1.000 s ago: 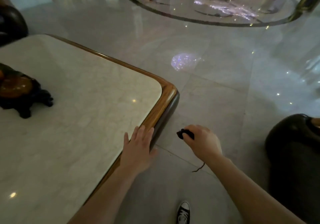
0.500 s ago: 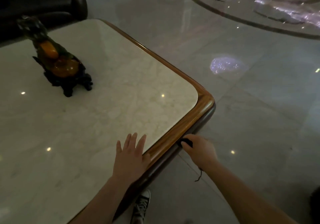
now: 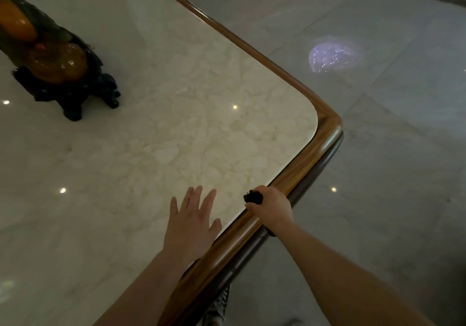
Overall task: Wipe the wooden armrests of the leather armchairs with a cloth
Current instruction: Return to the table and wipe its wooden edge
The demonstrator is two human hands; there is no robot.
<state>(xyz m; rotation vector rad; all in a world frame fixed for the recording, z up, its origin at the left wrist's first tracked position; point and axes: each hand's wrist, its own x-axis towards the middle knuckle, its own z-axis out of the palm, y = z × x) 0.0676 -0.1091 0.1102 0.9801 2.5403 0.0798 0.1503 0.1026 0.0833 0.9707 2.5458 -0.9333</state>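
Note:
My right hand [image 3: 273, 205] is closed around a small dark cloth [image 3: 253, 197] and rests on the wooden rim [image 3: 302, 171] of a marble-topped table, a little short of its rounded corner. Only a dark bunch of the cloth pokes out past the fingers. My left hand [image 3: 191, 221] lies flat on the marble top [image 3: 176, 136] just inside the rim, fingers spread, holding nothing. No armchair or armrest shows in this view.
A dark carved ornament with orange glass pieces [image 3: 55, 65] stands on the marble at the far left. Glossy grey floor tiles [image 3: 378, 149] run right of the table. A sneaker [image 3: 218, 305] shows below the table edge.
My right hand came up from beside the table onto the wooden rim with the cloth. The view turned left and down, so the dark armchair at the right left the frame.

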